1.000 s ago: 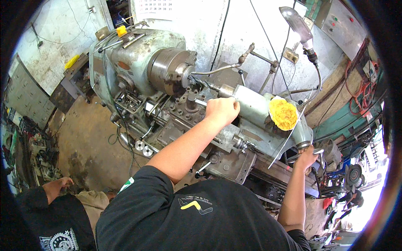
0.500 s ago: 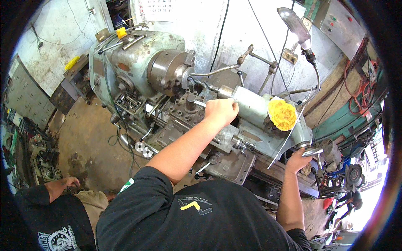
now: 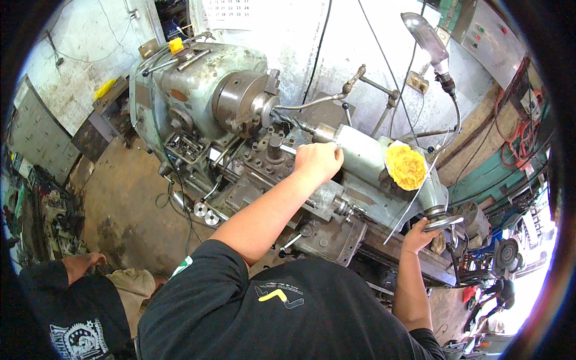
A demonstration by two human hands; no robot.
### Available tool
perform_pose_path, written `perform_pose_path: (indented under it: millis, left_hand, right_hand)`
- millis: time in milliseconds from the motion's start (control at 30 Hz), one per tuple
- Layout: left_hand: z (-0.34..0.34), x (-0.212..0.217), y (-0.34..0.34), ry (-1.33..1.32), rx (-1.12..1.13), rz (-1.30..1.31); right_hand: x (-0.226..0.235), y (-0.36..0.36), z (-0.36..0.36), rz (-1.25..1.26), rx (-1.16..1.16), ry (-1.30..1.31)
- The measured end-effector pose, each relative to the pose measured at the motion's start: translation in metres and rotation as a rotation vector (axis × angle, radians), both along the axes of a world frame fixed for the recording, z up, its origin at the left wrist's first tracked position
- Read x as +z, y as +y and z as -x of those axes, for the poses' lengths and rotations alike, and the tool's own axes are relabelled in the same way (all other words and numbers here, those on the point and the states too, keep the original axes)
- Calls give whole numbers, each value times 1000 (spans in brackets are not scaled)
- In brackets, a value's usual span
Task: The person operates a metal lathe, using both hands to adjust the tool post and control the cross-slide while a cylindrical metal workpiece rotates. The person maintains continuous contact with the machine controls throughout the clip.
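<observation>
Handwheel (image 3: 443,222), bright metal, sits at my right fingers (image 3: 424,224), which are bent against its near rim; how tightly they close on it I cannot tell. My left fingers (image 3: 333,154) are curled into a closed fist around the lever (image 3: 288,149) that comes from the tool post (image 3: 275,149), just left of them. Beyond my left fingers lies the pale green tailstock (image 3: 360,145), stretching rightward toward the handwheel, and from its front end a drill bit (image 3: 291,122) points left, up to the round metal workpiece (image 3: 267,110) in the chuck (image 3: 235,103). Right of my left fingers and up from my right ones, a crumpled yellow cloth (image 3: 406,167) rests on the tailstock. Past the cloth, well apart from my right fingers, a lamp (image 3: 423,37) leans on its bent neck.
</observation>
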State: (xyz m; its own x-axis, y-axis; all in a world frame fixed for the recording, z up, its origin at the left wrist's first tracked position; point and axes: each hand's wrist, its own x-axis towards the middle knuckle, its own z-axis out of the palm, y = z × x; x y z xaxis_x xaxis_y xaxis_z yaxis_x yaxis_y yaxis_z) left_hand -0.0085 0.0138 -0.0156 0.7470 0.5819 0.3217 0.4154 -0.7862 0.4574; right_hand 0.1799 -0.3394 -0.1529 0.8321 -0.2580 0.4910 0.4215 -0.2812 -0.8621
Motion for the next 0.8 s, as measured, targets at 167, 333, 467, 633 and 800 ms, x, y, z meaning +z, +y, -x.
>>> perform_pose_path:
  millis: [167,333,467,633,800]
  left_hand:
    - [1,1,0,-3,-5,4]
    - [1,2,0,-3,-9,4]
    - [1,3,-1,3,-7,13]
    - [1,4,-1,39,-1,9]
    - [1,4,-2,37,3,18]
  right_hand:
    - [-7,-3,-5,43,-16,-35]
    - [-10,-5,-8,34,-7,26]
    - [-9,-3,-5,59,-29,-6]
    - [-6,-4,-1,68,-19,50]
    - [-26,-13,-10,-4,87,9]
